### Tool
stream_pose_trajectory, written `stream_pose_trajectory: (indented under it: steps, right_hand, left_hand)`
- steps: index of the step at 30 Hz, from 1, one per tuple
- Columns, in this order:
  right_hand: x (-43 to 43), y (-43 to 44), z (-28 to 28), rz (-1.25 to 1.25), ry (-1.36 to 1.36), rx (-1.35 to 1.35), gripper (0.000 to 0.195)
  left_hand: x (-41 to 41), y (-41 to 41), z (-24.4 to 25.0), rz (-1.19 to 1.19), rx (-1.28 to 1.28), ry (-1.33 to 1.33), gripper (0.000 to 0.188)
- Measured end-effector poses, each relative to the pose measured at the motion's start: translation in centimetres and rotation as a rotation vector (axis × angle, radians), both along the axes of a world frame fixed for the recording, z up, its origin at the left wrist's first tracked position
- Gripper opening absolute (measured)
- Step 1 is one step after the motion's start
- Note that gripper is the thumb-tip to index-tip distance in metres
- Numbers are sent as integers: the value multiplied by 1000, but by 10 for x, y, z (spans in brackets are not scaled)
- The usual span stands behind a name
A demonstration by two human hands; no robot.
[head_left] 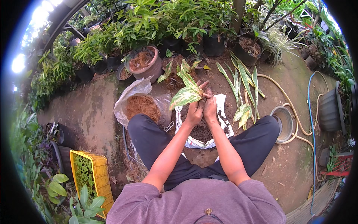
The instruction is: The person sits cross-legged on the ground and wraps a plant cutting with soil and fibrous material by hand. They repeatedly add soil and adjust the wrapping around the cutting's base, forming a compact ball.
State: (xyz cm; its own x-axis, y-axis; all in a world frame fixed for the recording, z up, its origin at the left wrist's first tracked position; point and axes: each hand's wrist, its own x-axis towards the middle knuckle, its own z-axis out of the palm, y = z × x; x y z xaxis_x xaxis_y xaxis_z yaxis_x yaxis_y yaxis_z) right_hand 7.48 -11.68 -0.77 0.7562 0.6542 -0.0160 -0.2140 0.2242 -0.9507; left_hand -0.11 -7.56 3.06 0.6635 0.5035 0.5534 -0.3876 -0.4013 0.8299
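Note:
Just above a white sack of dark soil (202, 133), I hold up a leafy cutting with cream-and-green variegated leaves (186, 96). My left hand (195, 112) and my right hand (210, 108) meet at the base of its stem, both gripping it, with soil on the fingers. The leaves lean away to the left. Between my knees the sack stands with its rim rolled down; my forearms hide part of its opening. Beyond my hands, another variegated plant (168, 70) rests on the ground near the pots.
A clear plastic bag of brown coir fibre (142, 107) stands by my left knee. Cut snake plant leaves (246, 78) lie to the right, near a metal bucket (282, 123) and a coiled hose (293, 112). A yellow crate (102, 179) sits lower left; potted plants (179, 19) line the back.

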Motion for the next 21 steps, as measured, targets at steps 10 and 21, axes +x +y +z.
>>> stream_pose_trajectory:
  steps: [10, 21]
  right_hand:
    - [26, -4, -1, 288, -45, -373, 91]
    - [69, -10, -141, 57, -504, -729, 63]
  left_hand:
    - [-3, 26, -7, -1, -357, -259, 35]
    - [-21, 41, -25, 135, -314, -260, 15]
